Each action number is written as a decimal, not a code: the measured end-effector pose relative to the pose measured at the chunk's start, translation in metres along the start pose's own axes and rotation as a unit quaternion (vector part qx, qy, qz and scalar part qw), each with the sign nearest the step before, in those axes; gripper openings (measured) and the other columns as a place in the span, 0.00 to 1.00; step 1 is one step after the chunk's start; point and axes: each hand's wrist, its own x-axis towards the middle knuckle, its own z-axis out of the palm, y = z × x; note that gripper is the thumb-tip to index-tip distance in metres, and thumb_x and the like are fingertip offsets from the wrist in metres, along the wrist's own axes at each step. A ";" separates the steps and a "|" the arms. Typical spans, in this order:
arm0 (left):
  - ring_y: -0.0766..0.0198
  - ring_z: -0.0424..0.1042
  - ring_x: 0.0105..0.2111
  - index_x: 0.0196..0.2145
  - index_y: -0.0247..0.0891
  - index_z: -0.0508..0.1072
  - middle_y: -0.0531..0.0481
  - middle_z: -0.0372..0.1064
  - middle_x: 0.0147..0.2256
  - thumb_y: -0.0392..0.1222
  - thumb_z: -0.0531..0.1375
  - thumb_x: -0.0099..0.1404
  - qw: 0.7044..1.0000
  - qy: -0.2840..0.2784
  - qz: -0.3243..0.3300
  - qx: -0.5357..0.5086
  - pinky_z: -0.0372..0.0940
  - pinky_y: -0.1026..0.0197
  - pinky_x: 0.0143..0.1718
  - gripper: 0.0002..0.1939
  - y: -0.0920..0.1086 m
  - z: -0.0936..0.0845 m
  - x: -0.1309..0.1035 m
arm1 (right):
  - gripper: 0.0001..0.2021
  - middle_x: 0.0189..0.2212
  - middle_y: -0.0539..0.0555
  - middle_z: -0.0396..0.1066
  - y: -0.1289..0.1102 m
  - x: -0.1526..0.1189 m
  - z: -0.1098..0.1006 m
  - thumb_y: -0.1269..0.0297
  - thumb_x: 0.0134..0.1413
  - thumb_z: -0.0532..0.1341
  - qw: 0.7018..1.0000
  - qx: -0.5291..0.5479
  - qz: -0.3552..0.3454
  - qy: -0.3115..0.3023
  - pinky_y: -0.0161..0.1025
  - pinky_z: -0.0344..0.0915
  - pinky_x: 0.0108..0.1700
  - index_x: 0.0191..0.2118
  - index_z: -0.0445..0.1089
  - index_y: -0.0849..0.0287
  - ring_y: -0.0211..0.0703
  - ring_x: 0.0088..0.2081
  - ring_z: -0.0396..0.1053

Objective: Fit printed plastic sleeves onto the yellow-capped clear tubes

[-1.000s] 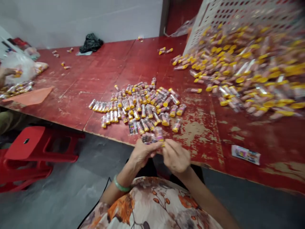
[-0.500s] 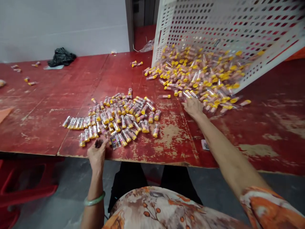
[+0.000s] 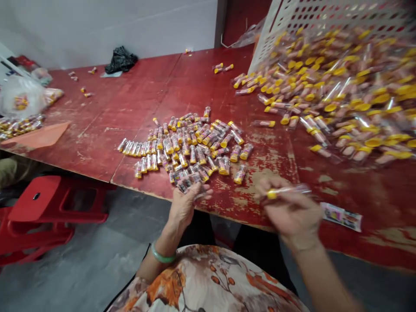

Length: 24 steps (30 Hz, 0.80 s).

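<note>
Near the table's front edge, my left hand [image 3: 186, 203] pinches a printed film label [image 3: 187, 182] between thumb and fingers. My right hand [image 3: 294, 214], blurred by motion, grips a clear tube with a yellow cap [image 3: 289, 190] above the table. Just beyond my left hand lies a group of labelled tubes with yellow ends [image 3: 198, 147], some in a neat row at its left. A flat printed strip [image 3: 341, 216] rests to the right of my right hand. Farther back, a large heap of unlabelled yellow-capped tubes [image 3: 312, 86] with pinkish contents spills from a white crate [image 3: 264, 45].
The red table [image 3: 156, 99] has worn patches. A black plastic bag [image 3: 121, 60] sits by the wall. Farther left are a clear bag [image 3: 21, 97], an orange sheet [image 3: 42, 134] and scattered tubes. Red stools [image 3: 39, 203] stand below on the left.
My right hand has come back from the heap towards the front edge with a tube in it. My left hand has lifted a label, and the view has swung left.
</note>
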 end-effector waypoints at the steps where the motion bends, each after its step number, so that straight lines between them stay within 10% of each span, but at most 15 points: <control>1: 0.59 0.75 0.25 0.34 0.33 0.73 0.48 0.74 0.26 0.44 0.72 0.44 1.000 0.001 -0.007 -0.002 0.70 0.58 0.29 0.20 -0.005 0.007 -0.002 | 0.08 0.24 0.51 0.60 0.001 -0.013 0.020 0.58 0.53 0.53 0.999 0.041 0.027 -0.014 0.46 0.66 0.27 0.27 0.58 0.54 0.42 0.26 0.64; 9: 0.67 0.72 0.25 0.29 0.34 0.74 0.52 0.74 0.26 0.36 0.73 0.39 0.999 -0.008 0.010 -0.033 0.67 0.64 0.30 0.18 -0.024 0.027 -0.005 | 0.09 0.30 0.48 0.67 0.001 -0.036 0.085 0.64 0.40 0.68 0.990 -0.092 0.054 0.093 0.33 0.64 0.29 0.30 0.69 0.58 0.33 0.27 0.62; 13: 0.65 0.73 0.27 0.32 0.33 0.75 0.49 0.75 0.29 0.36 0.73 0.40 0.999 -0.030 -0.013 -0.032 0.67 0.61 0.33 0.19 -0.030 0.026 -0.008 | 0.07 0.24 0.46 0.64 0.001 -0.033 0.084 0.66 0.38 0.66 0.982 -0.102 0.076 0.142 0.29 0.56 0.25 0.25 0.68 0.60 0.30 0.24 0.56; 19: 0.61 0.74 0.29 0.34 0.32 0.76 0.46 0.76 0.31 0.37 0.73 0.40 0.997 -0.056 -0.052 -0.006 0.68 0.59 0.35 0.21 -0.021 0.021 -0.005 | 0.05 0.20 0.45 0.64 -0.004 -0.016 0.068 0.68 0.35 0.64 0.987 -0.124 0.082 0.055 0.30 0.55 0.25 0.22 0.66 0.60 0.30 0.22 0.56; 24: 0.63 0.74 0.29 0.35 0.34 0.76 0.49 0.76 0.31 0.35 0.73 0.39 0.999 -0.012 -0.013 -0.031 0.68 0.60 0.36 0.22 -0.022 0.023 -0.002 | 0.14 0.33 0.51 0.70 -0.018 -0.029 0.053 0.62 0.49 0.62 0.976 -0.217 -0.019 0.004 0.34 0.67 0.33 0.44 0.68 0.58 0.36 0.31 0.68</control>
